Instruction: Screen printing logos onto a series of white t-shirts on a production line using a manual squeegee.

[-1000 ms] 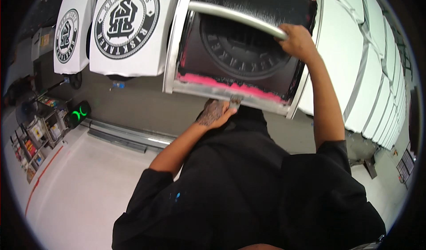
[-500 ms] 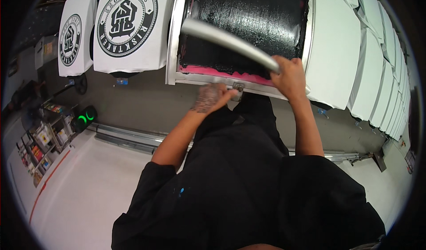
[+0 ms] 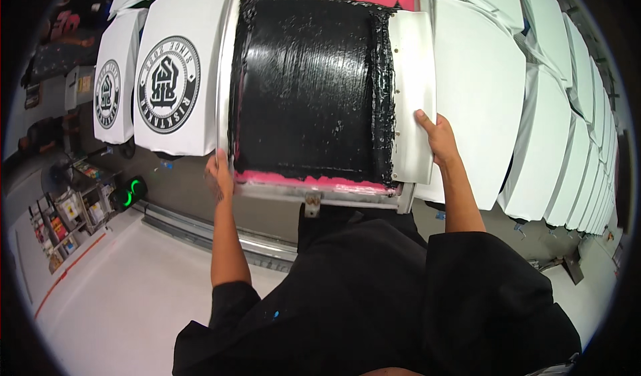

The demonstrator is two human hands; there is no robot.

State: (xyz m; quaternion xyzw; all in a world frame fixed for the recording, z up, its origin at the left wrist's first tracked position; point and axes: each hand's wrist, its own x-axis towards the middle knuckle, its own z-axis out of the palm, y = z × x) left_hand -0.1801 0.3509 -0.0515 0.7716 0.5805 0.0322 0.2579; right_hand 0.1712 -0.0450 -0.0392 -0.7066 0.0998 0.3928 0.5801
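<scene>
Our left hand (image 3: 220,173) grasps the frame (image 3: 226,99), our right hand (image 3: 439,139) the squeegee (image 3: 414,89); shelves (image 3: 69,217) stand left by pale floor (image 3: 133,269).

The left hand (image 3: 223,173) is curled and points upward, its wrist and forearm (image 3: 229,246) running almost straight down below its fingers. The right hand (image 3: 441,141) is well apart from the left fingers and higher in view, its thumb (image 3: 424,119) extended to the left of its other fingers, its forearm slanting down and outward below them.
</scene>
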